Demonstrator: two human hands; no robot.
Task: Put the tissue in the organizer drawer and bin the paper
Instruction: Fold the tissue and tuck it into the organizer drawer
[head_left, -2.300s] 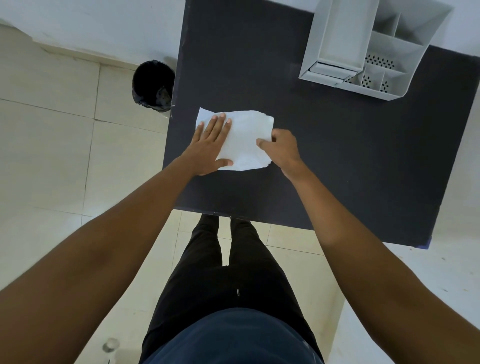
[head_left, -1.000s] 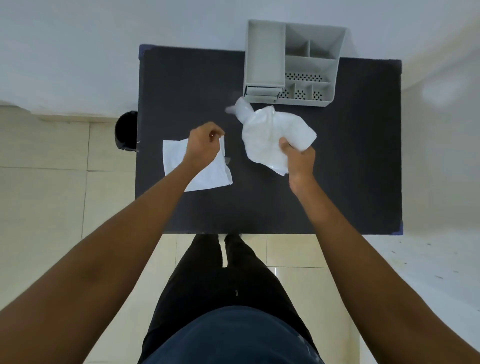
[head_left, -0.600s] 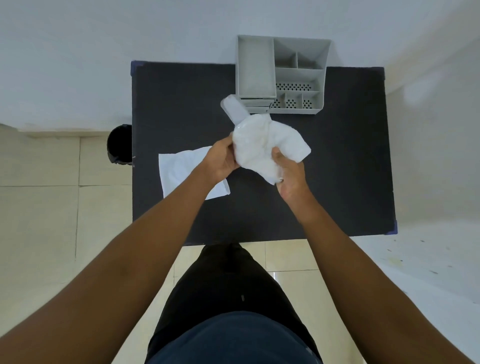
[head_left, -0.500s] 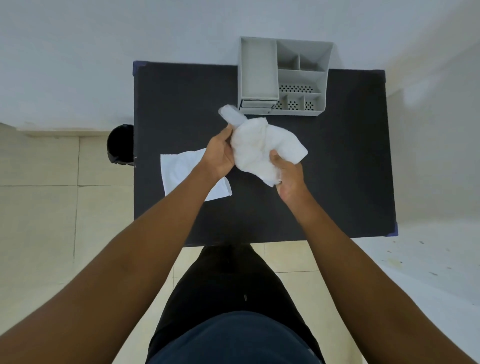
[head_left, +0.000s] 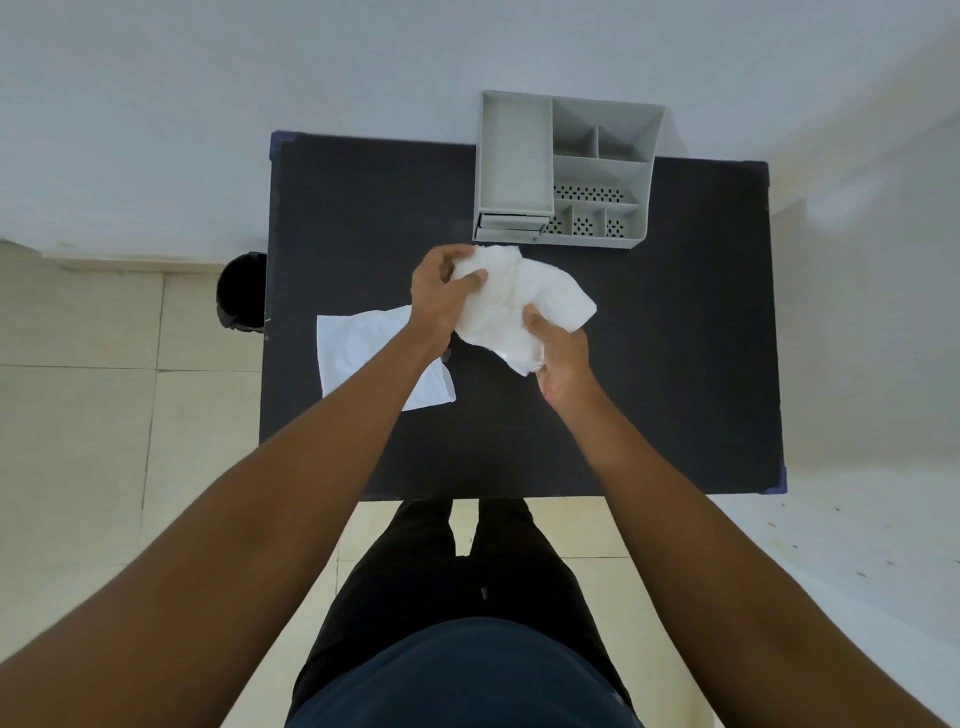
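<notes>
A crumpled white tissue (head_left: 519, 301) is held above the black table (head_left: 649, 364) between both my hands. My left hand (head_left: 441, 291) grips its upper left end, and my right hand (head_left: 561, 353) grips its lower edge. A flat white sheet of paper (head_left: 363, 348) lies on the table to the left, partly under my left forearm. The grey organizer (head_left: 566, 166) stands at the table's far edge, its small drawer (head_left: 511, 221) at the front left looking shut.
A black bin (head_left: 241, 291) stands on the tiled floor just off the table's left edge. A white wall runs behind the table. My legs are at the table's near edge.
My right hand lifted the tissue off the paper and over to the right. My left hand left the paper and took hold of the tissue's upper end, bunching it.
</notes>
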